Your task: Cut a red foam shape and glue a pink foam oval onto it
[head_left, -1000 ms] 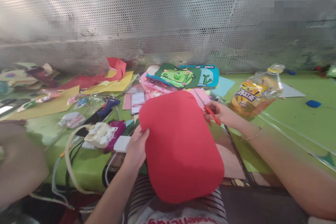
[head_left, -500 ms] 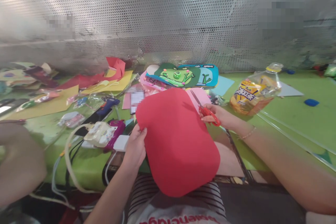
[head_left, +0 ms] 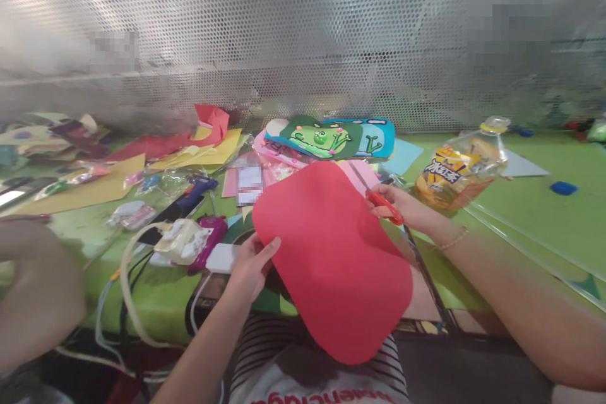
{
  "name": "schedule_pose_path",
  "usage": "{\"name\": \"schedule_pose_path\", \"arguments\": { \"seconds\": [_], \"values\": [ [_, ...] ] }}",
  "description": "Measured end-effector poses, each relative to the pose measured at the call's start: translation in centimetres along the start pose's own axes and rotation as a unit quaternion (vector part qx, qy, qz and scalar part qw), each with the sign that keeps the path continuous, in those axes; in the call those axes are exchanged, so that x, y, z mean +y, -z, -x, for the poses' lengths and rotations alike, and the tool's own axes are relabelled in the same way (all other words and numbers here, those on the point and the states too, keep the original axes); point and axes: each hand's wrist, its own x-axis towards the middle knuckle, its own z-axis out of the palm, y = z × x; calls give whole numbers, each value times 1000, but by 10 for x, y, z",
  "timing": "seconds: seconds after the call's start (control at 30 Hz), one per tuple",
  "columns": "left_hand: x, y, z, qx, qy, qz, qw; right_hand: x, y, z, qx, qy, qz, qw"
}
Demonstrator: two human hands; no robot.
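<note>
Your left hand (head_left: pixel 250 266) pinches a red, round-cornered, paper-like sheet (head_left: pixel 336 259); right hand (head_left: pixel 409 207) grasps red-handled metal scissors (head_left: pixel 390 209) — positioning, apparently; next needs steadiness.

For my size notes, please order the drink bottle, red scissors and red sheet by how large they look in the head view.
1. Red sheet
2. Drink bottle
3. Red scissors, partly hidden
</note>
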Motion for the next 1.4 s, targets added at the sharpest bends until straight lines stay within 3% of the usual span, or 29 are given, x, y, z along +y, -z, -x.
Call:
{"name": "schedule_pose_path", "arguments": {
  "seconds": [0.23, 0.4, 0.5, 0.63, 0.7, 0.83, 0.93, 1.1, 1.23, 1.4],
  "values": [
    [4, -1, 4, -12, -11, 38, 999, -2, 6, 1, -75, -37, 104, 991],
    [11, 4, 3, -64, 25, -77, 995, -5, 0, 4, -99, -44, 172, 979],
    [19, 14, 5, -81, -14, -203, 976, -3, 0, 3, -45, -29, 218, 974],
    [19, 31, 8, 18, -87, -367, 926, 5, 7, -1, 99, 27, 374, 922],
    [14, 35, 11, 53, -75, -373, 923, 9, 12, -2, 141, 46, 426, 893],
    [2, 35, 19, 65, -58, -281, 956, 11, 17, -3, 197, 62, 479, 853],
    [-1, 30, 25, 27, -62, -262, 963, 9, 19, -3, 204, 60, 503, 838],
    [2, 22, 34, -47, -39, -311, 948, 13, 24, -4, 190, 58, 518, 832],
    [2, 22, 38, -50, -34, -376, 924, 21, 29, -8, 159, 12, 533, 831],
    [4, 31, 40, -29, -96, -422, 901, 22, 33, -8, 146, -19, 528, 837]
  ]
}}
